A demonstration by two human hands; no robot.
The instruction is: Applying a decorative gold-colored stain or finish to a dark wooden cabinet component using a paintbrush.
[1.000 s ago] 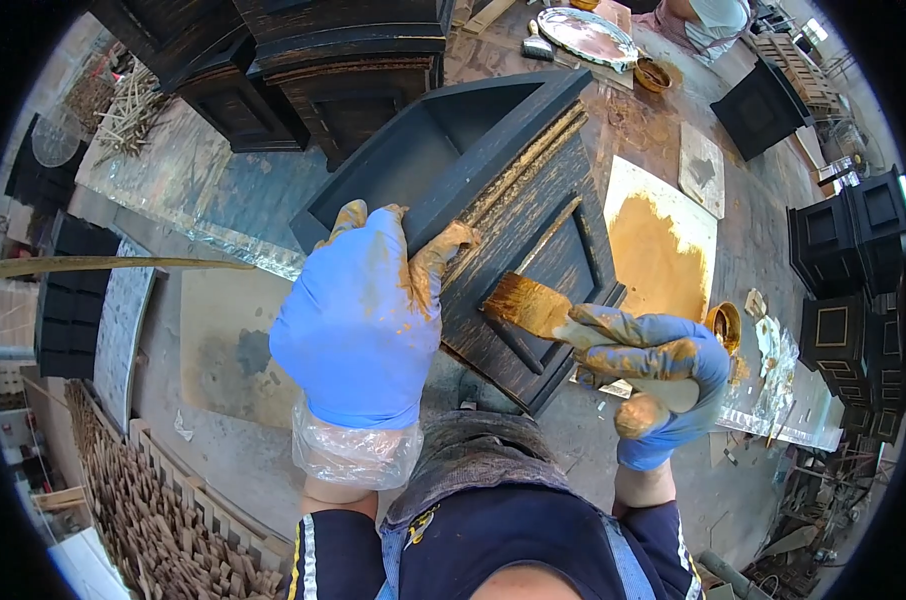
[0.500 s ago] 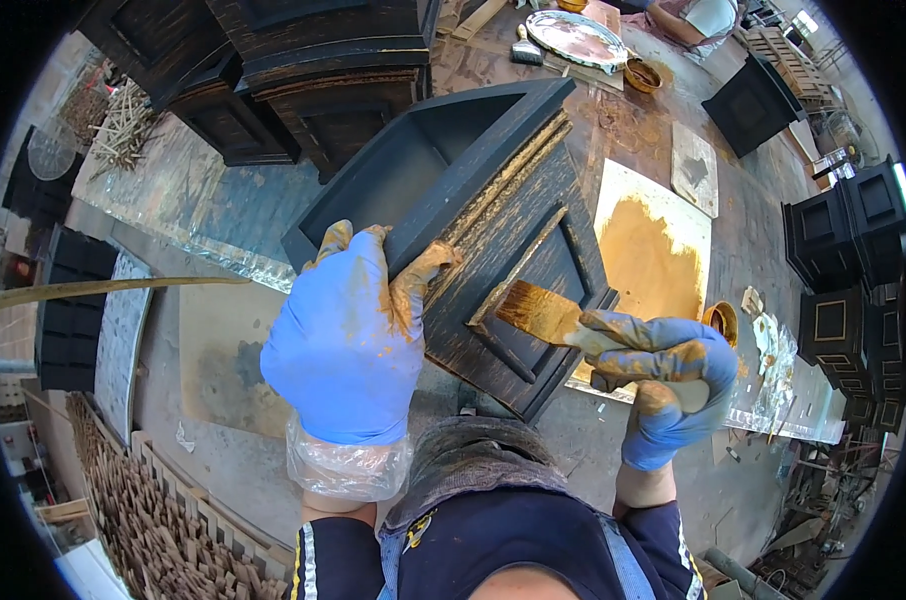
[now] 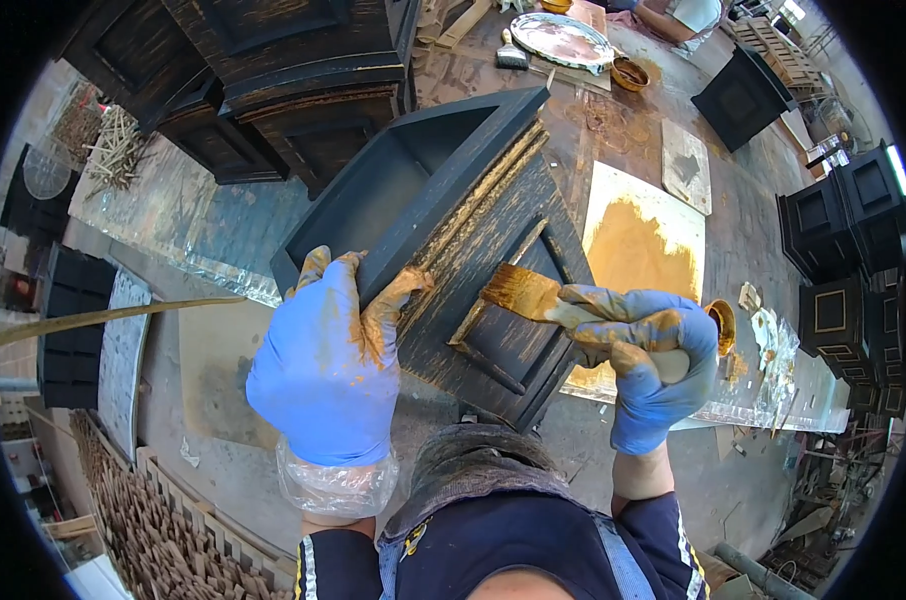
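Note:
A black wooden cabinet piece, with an open hollow side and a panelled face rubbed to bare wood in streaks, is tilted in front of me. My left hand, in a blue glove stained brown, grips its near rim, with the thumb on the worn moulding and the fingers over the inner side. In my right hand, also gloved, is the handle of a flat paintbrush, closed in the fingers. Its brown-wet bristles lie over the raised moulding of the panel; whether they touch it I cannot tell.
Black cabinets crowd the far left. Right of the piece lies a brown-stained white board, with a small bowl beside it. Farther off are a round paint-smeared tray, another brush and a bowl. A stick juts in from the left.
The brush has moved up along the panel's moulding, away from its near corner. Both hands and the cabinet piece sit slightly farther left in the view. My left hand keeps its grip.

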